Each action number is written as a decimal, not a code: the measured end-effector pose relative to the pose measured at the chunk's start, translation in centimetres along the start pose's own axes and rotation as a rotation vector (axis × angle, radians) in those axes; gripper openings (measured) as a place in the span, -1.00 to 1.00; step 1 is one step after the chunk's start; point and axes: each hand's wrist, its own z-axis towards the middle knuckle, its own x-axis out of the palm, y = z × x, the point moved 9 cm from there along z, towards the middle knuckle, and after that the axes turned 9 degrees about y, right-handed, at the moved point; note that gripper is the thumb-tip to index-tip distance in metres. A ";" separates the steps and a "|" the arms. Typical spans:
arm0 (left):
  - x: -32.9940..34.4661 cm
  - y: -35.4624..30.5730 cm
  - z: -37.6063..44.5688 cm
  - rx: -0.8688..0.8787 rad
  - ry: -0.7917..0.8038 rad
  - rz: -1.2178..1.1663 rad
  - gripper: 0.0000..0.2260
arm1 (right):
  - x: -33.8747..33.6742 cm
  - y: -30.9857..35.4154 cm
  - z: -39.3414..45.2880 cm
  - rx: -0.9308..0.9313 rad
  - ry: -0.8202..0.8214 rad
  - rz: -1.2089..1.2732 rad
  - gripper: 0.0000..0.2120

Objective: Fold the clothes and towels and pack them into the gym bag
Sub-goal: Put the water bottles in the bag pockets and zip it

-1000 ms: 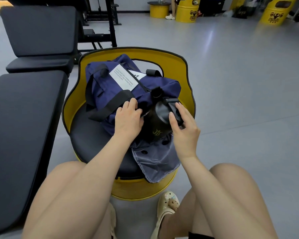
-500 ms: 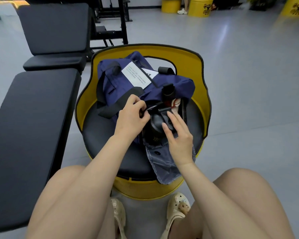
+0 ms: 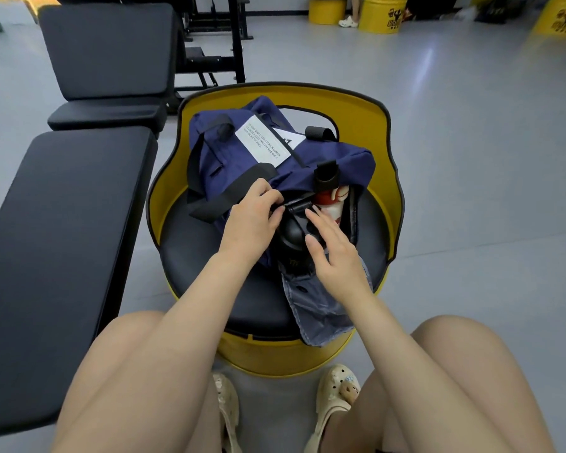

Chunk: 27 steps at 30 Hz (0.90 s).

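While pinched open by left hand (image 3: 252,220), gym bag (image 3: 242,158) mouth, right hand (image 3: 334,250) alongside.

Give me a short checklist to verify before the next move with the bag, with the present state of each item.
1. Gym bag rests fully on the yellow seat: ok.
2. Bag opening faces the person and is open: ok.
3. Left hand pinches the edge of the opening: ok.
4. Right hand is free, fingers straight over the black bottle: ok.
5. Grey flap tucked in: not ok, it hangs over the seat's front edge.
6. Folded clothes and towels inside: cannot tell.
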 end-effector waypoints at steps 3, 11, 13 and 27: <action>-0.4 -0.3 -0.2 0.020 -0.010 0.014 -0.92 | -0.2 -0.1 0.2 0.061 0.018 0.077 -0.61; -1.3 -1.1 -0.8 0.038 -0.003 0.029 -0.94 | 0.0 -0.2 0.7 0.160 0.046 0.148 -0.59; -1.4 -1.2 -1.0 0.037 0.003 0.026 -0.94 | 0.0 -0.3 1.0 0.187 0.039 0.160 -0.59; -0.1 -1.4 -1.6 0.026 0.053 0.015 -0.92 | 1.6 -4.0 0.7 0.282 -0.099 0.245 -0.30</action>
